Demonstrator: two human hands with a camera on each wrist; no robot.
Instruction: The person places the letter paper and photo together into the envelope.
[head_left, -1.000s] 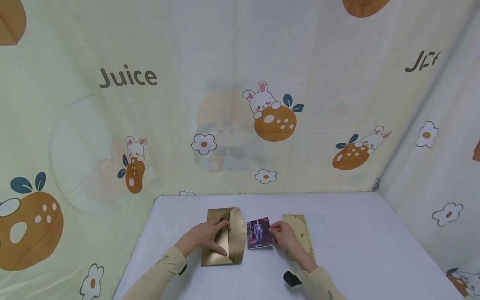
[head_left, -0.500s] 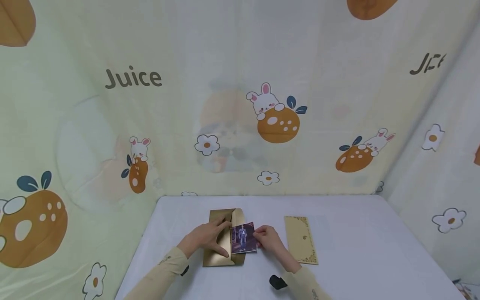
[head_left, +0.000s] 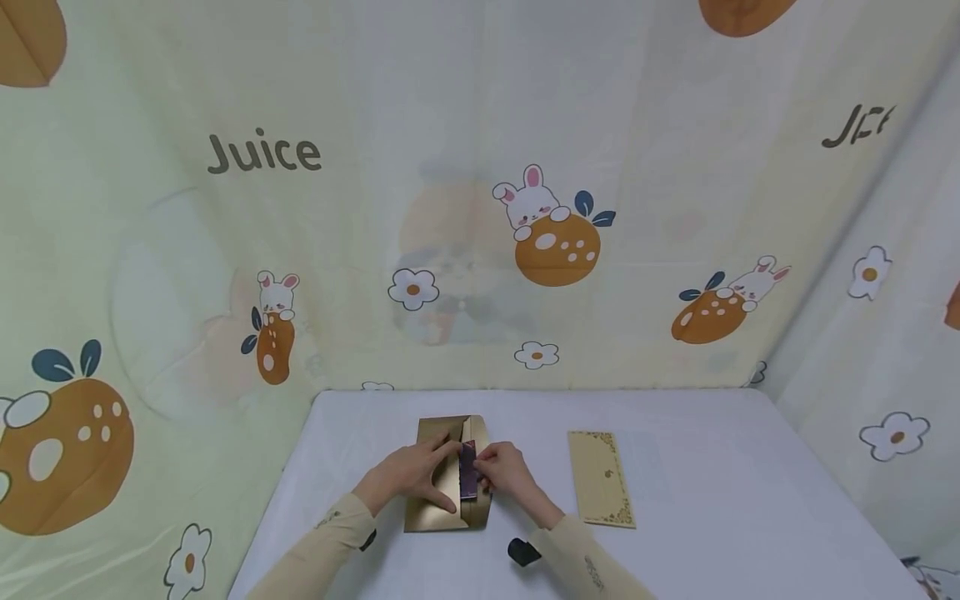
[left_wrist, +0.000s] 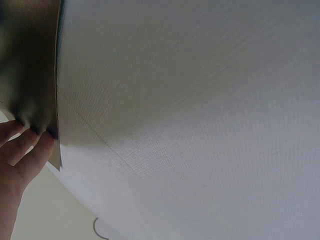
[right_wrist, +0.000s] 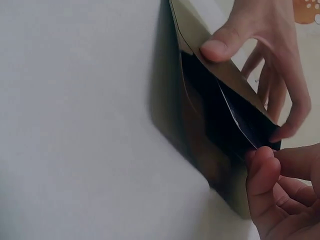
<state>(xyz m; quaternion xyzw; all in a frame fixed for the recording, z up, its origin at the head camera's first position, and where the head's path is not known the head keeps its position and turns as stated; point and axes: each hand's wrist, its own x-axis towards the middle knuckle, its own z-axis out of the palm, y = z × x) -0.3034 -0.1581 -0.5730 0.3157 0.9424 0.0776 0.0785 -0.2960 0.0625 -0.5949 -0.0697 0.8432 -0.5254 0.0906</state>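
A gold envelope [head_left: 435, 522] lies on the table with its flap opened out to the right. My left hand [head_left: 411, 472] rests on its front panel, thumb and fingers spread; the right wrist view shows the thumb on the panel and a fingertip at the mouth's edge. Between thumb and fingers, my right hand [head_left: 512, 472] pinches the right edge of a photo [head_left: 468, 477]. Most of that photo is hidden inside the envelope, and a narrow dark strip shows at the mouth. In the right wrist view the envelope's mouth [right_wrist: 210, 115] gapes around the photo.
A pale gold card [head_left: 602, 479] with ornate corners lies to the right of my right hand. White cloth covers the table [head_left: 705, 500]. Behind it hangs a printed curtain [head_left: 360, 217], with another at the right side.
My right hand has moved left, carrying the photo from beside the envelope over the flap and mostly into the mouth. The left hand has stayed on the envelope.
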